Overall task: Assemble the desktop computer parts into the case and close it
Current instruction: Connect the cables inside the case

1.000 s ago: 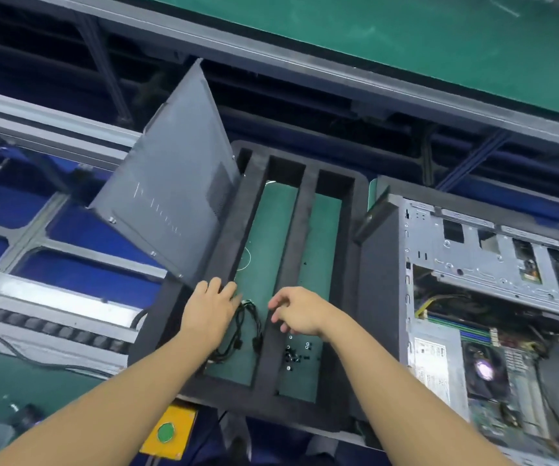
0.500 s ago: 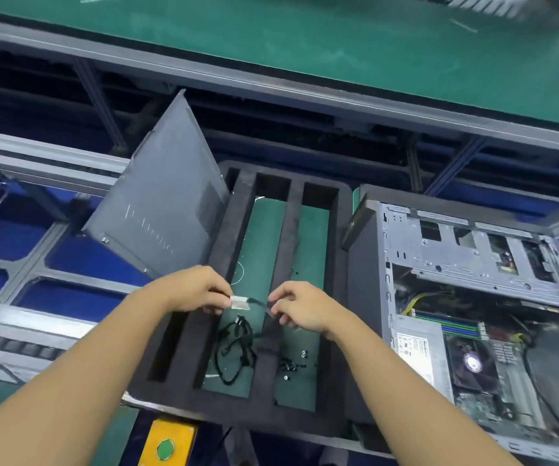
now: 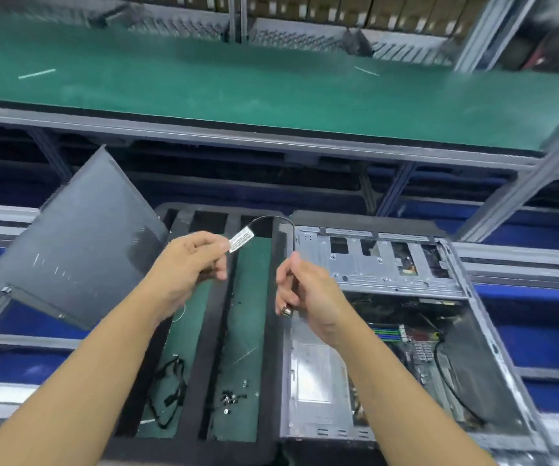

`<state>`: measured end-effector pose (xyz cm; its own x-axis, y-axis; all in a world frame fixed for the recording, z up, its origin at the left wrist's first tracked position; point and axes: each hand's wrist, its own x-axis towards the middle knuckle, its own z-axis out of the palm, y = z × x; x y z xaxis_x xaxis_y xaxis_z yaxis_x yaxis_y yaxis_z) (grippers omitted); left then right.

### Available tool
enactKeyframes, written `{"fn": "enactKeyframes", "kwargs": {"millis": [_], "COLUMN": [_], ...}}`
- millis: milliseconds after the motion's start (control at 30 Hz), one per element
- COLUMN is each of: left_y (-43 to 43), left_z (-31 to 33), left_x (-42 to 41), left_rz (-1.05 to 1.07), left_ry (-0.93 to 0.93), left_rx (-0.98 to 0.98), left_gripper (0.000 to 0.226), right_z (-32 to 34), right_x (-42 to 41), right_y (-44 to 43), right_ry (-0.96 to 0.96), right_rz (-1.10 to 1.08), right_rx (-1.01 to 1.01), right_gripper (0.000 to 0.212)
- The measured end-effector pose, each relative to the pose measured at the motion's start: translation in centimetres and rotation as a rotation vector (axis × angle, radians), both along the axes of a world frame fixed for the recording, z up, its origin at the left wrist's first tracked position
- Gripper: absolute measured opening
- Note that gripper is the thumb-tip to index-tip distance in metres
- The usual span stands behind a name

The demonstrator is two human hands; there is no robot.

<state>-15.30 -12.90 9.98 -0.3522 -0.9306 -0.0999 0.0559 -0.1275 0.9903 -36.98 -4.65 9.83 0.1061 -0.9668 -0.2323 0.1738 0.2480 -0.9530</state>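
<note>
Now off tray: cable, left hand and right hand fingers around its ends.

Head view, as I see it from my station. Foam tray: matt black, its slots floored in green. Side panel: dark grey, with faint pale lettering and a darker, finely dotted patch. Case chassis: bare silver-grey metal. Memory slots: blue and green stripes. Thin cable: black, carrying a white printed label. Cable bundle and screws: black. Far surface: green, edged black. Racking below: blue, I note, between grey rails.
</note>
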Motion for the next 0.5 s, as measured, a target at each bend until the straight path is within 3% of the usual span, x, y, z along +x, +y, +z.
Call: {"fn": "enactKeyframes", "kwargs": {"millis": [100, 200, 500], "left_y": [0.9, 2.5, 7.1], "left_z": [0.8, 1.2, -0.2], "left_x": [-5.7, -11.6, -24.8], "left_rz": [0.137, 0.091, -0.046], "left_ry": [0.238, 0.416, 0.300], "left_rx": [0.049, 0.137, 0.038], "left_gripper": [0.013, 0.008, 0.018], "right_z": [0.3, -0.3, -3.3], "right_x": [-5.3, -10.2, -20.8], "right_y": [2.1, 4.6, 11.4], "right_ry": [0.298, 0.544, 0.590], "right_rz": [-0.017, -0.017, -0.074], "right_rx": [-0.010, -0.001, 0.175], "right_gripper": [0.048, 0.048, 0.047]}}
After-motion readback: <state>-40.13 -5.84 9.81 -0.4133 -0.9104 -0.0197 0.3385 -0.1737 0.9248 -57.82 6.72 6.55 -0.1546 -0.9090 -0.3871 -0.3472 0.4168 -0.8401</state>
